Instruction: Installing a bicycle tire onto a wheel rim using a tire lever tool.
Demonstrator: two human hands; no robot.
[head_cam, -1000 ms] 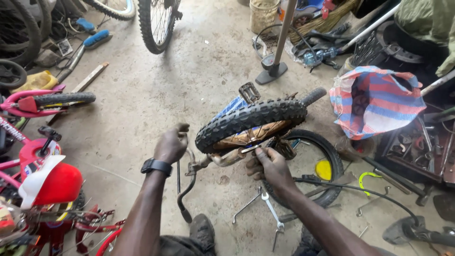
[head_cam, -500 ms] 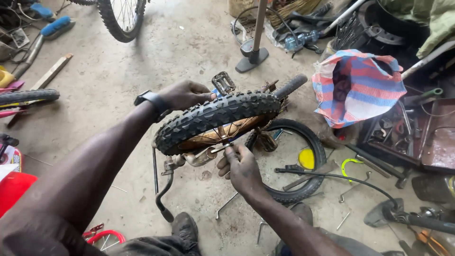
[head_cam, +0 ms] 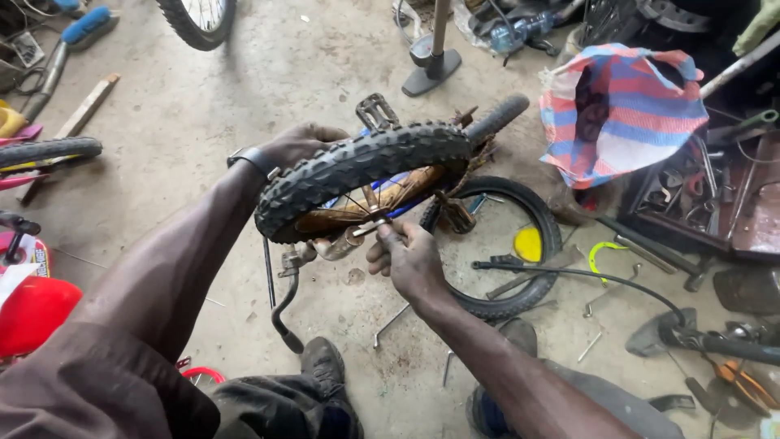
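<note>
Left hand (head_cam: 296, 145) clamped over the wheel (head_cam: 366, 175) tread, wheel held above the floor. Right hand (head_cam: 406, 256) pinches its axle (head_cam: 370, 230). Striped bag (head_cam: 621, 110) gapes open, contents dark, can't tell.

Black knobbly tyre (head_cam: 366, 167) up front, its rim (head_cam: 382, 203) rust-brown, a flash of blue frame (head_cam: 406, 207) behind the spokes; the left hand (head_cam: 296, 142) wears a black wrist strap (head_cam: 253, 158); to the right, a second black tyre (head_cam: 520, 244) lies on the grey concrete floor (head_cam: 203, 106), a yellow disc (head_cam: 528, 244) inside it; far right, a bag (head_cam: 626, 114) striped red, blue and white; near it a lime-green hook (head_cam: 600, 258); far left, a blue-handled tool (head_cam: 85, 24); near left, a red plastic part (head_cam: 32, 313); pink frame (head_cam: 20, 180) at the left edge.
</note>
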